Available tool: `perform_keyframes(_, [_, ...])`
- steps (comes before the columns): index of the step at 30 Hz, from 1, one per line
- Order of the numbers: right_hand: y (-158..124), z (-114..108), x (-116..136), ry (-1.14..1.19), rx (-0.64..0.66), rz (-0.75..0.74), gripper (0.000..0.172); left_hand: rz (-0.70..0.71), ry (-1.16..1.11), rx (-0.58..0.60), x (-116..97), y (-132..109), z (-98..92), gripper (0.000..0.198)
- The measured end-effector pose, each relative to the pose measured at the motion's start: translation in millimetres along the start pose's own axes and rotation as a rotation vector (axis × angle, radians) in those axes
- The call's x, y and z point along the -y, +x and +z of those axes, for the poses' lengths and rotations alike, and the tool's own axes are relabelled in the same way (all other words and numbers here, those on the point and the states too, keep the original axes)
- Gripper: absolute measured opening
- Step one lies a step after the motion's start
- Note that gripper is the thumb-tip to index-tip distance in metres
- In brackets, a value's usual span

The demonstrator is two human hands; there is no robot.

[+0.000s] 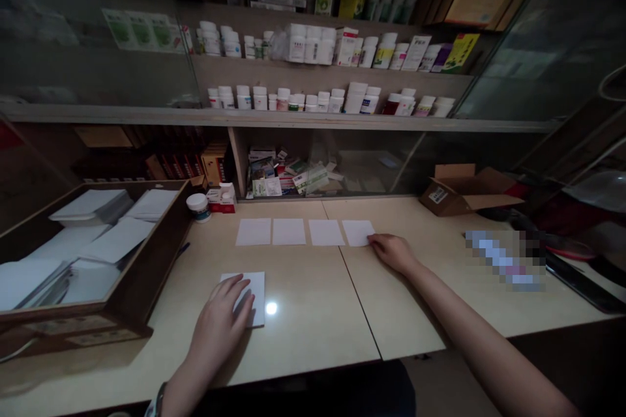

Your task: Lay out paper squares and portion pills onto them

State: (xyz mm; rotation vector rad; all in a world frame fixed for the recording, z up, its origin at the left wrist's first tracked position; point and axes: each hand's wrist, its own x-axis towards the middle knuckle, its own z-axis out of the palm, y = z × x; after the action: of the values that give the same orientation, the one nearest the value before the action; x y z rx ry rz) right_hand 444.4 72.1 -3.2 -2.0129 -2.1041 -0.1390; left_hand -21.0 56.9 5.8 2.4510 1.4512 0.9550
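Four white paper sheets (289, 232) already lie in a row toward the counter's (415, 300) back edge, the right hand's (391, 251) loosely curled fingertips touching the rightmost sheet (357, 232), while the left hand (222, 313) rests flat, fingers spread, on the remaining paper stack (257, 293) near the front edge.

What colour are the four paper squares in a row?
The paper squares are plain white, seen in the head view.
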Motion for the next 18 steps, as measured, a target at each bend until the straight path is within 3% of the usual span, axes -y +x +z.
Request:
perform_keyframes(8, [1.3,-10.7,2.8,0.014,0.026,-0.050,0.024,-0.001,-0.008,0.014,-0.3,-0.7,-3.1,0.026])
perform_keyframes(11, [5.7,-17.3,17.9,0.032,-0.114,-0.075,0.022,0.005,-0.013,0.012,4.2,-3.0,-6.6,0.026])
perform_keyframes(14, [5.3,-23.4,80.4,0.124,-0.300,-0.023,0.024,0.005,-0.017,0.008,9.7,-6.1,-10.7,0.026])
perform_keyframes(18, [-11.8,-23.9,219.5,0.314,-0.027,-0.379,0.023,-0.023,-0.042,-0.002,12.9,-8.8,-14.4,0.026])
